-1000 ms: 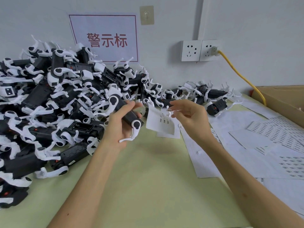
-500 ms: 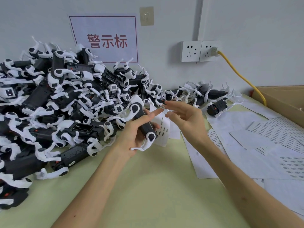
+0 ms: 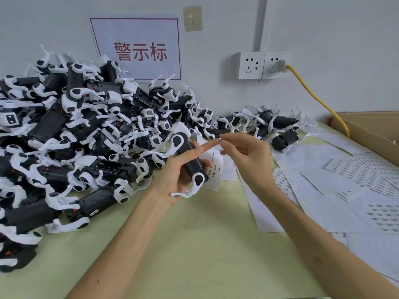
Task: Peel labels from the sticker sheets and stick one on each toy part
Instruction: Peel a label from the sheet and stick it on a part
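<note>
The left hand grips a black toy part, forefinger straight. The right hand pinches a small label at that fingertip. A sticker sheet lies just behind. The toy pile fills the counter's far left, and loose sheets lie right.

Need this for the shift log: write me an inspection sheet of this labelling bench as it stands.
Surface: pale green table, largely covered at left and right.
Job's things: heap of toy parts at left; one toy part in hand, a sticker sheet behind it; more sticker sheets at right; a small label at the fingertips.
Clutter: cardboard box at right edge.
Hands: left hand grips the toy part, index finger out; right hand pinches the label.
Cables: yellow cable from the right wall socket, running down toward the box.
Surroundings: white wall, sign with red characters, wall switch.
</note>
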Demonstrator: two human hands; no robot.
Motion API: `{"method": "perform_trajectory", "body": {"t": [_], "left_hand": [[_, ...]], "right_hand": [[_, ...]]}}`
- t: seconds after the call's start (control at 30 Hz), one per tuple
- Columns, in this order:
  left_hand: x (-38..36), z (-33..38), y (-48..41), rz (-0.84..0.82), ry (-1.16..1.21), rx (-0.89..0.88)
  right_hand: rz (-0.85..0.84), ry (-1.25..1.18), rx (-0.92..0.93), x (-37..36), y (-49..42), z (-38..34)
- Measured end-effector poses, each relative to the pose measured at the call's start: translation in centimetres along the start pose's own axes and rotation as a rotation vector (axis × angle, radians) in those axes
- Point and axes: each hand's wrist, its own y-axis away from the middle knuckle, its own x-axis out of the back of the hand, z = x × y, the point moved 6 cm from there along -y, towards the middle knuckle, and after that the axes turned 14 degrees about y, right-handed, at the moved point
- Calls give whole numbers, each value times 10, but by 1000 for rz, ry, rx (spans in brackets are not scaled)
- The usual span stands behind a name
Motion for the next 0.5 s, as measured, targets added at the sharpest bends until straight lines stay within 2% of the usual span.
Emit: {"method": "perform_trajectory", "body": {"t": [0.33,0.5], "left_hand": [[-5,-1,1,-39,-45,15],[-5,-1,2,-41,-85,14]], "right_hand": [[-15,133,-38,-1,-4,8],[-29,233,1,-1,-3,3]]}}
